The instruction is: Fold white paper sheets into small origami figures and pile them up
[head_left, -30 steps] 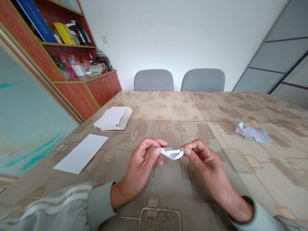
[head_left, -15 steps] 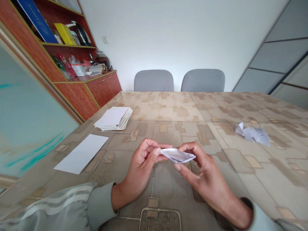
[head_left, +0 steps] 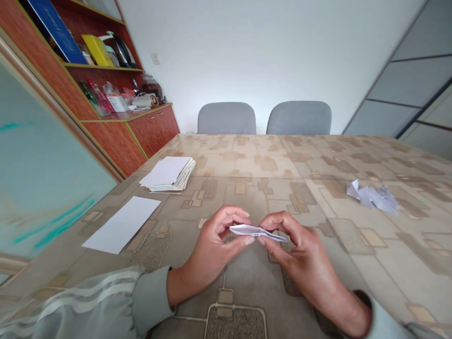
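**Left hand and right hand pinch folded white paper above patterned tabletop**

A person seated at the near edge of the patterned tabletop holds the folded white paper, pressed into a narrow, pointed strip, in the air over the table's near middle. Both hands are closed in a tight, narrow pinch: the left hand's thumb and curled fingers grip one end, and the right hand's thumb and forefinger grip the other. The strip spans the short gap between the fingertips and lies roughly level.

Beyond the table's far left corner stands a wooden cabinet, its countertop crowded with a glass jar, bottles and a clear plastic bag. What the jar holds is too small to tell. A dark kettle and a yellow box sit on the shelf above.

On the table's left side lie a stack of white paper sheets and, nearer the person, a single flat sheet. Crumpled white paper rests on the table's right side, well apart from the right hand. Two grey chairs stand at the table's far edge.
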The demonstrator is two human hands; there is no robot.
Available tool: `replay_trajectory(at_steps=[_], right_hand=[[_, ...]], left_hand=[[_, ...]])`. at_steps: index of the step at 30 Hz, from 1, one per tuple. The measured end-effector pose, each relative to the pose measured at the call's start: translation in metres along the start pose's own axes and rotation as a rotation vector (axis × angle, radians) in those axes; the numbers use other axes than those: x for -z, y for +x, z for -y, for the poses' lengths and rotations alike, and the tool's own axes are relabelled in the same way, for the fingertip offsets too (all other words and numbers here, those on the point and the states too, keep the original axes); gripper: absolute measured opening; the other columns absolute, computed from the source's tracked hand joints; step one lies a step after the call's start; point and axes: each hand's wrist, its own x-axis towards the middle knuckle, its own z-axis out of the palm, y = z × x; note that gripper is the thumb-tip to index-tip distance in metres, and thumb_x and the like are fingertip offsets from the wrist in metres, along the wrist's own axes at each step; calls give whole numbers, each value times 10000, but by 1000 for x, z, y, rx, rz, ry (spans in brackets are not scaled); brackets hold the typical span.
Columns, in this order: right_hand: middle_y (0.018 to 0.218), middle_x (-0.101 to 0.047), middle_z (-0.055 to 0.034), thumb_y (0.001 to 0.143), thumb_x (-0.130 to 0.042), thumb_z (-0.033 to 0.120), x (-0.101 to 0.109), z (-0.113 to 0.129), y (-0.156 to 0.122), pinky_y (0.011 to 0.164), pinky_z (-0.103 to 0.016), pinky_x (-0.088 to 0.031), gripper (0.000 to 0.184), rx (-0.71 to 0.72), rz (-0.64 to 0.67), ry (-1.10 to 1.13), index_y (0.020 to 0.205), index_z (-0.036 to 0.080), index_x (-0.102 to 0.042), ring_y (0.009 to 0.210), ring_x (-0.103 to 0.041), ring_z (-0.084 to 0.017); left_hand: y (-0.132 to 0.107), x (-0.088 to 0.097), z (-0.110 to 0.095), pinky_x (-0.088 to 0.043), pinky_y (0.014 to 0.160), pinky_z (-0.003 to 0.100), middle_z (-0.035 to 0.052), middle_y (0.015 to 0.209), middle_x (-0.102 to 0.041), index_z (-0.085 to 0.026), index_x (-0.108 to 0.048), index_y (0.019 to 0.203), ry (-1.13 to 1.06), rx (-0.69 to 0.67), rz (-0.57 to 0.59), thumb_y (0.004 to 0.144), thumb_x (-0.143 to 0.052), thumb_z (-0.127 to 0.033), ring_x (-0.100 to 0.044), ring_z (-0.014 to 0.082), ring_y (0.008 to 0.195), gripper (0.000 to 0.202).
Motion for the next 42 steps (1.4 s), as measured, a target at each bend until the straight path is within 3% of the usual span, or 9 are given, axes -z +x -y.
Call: replay_trajectory(at_steps=[8,12,15,18,23,29,33,38,42], right_hand=[[769,-724,5,864,-659,262,4,-7,0,670,-265,-500,76,-133,25,87,809,222,-691,728,-671,-154],[813,-713,-1,851,-658,227,5,-3,1,698,-280,-507,13,-85,78,25,859,224,-668,763,-666,-162],[881,-695,-15,817,-686,208,5,1,2,710,-285,-510,149,-37,145,-50,959,230,-647,803,-654,-169],[761,-661,-6,866,-636,220,6,4,3,632,-270,-474,37,39,182,-115,889,224,-664,726,-624,-163],[687,-662,-4,927,-571,253,9,3,4,631,-280,-448,177,135,174,-142,792,220,-680,692,-597,-164],[689,-688,0,921,-587,294,12,-4,4,593,-266,-459,183,57,152,-119,823,248,-734,653,-620,-156],[766,-722,4,939,-559,317,17,-6,6,609,-255,-470,206,1,215,-70,857,247,-734,678,-657,-150],[716,-707,9,960,-513,376,29,-7,10,607,-262,-483,305,-73,292,31,778,228,-707,655,-650,-150],[853,-732,-10,995,-434,376,36,-8,12,720,-299,-526,302,-116,434,140,956,241,-701,782,-679,-168]], left_hand=[[3,1,-2,-514,672,182,-10,752,-679,-173,-613,817,99,-9,-108,751,-742,-108,-657,118,717,159],[1,2,-1,-522,728,207,3,823,-705,-192,-647,875,187,-85,-99,775,-725,-107,-669,135,775,152],[-2,3,-3,-520,756,229,12,838,-722,-201,-681,877,319,-175,-42,803,-705,-114,-674,145,782,117],[-4,3,-4,-518,735,240,19,807,-726,-198,-698,852,395,-212,-25,804,-704,-116,-673,151,750,95],[-3,3,-2,-525,711,234,18,775,-720,-183,-693,803,339,-139,-63,774,-738,-139,-668,149,720,70],[2,5,-1,-517,669,232,25,764,-716,-165,-691,796,229,-1,-95,753,-745,-160,-659,156,713,69],[7,6,-2,-480,565,206,4,677,-693,-167,-681,731,107,86,-123,710,-770,-168,-622,128,610,92],[10,5,-6,-497,554,220,24,668,-709,-159,-684,778,-23,197,-51,769,-744,-241,-645,137,596,102],[11,7,-7,-513,581,220,40,705,-729,-152,-698,821,-28,173,-37,814,-707,-262,-663,136,621,110]])
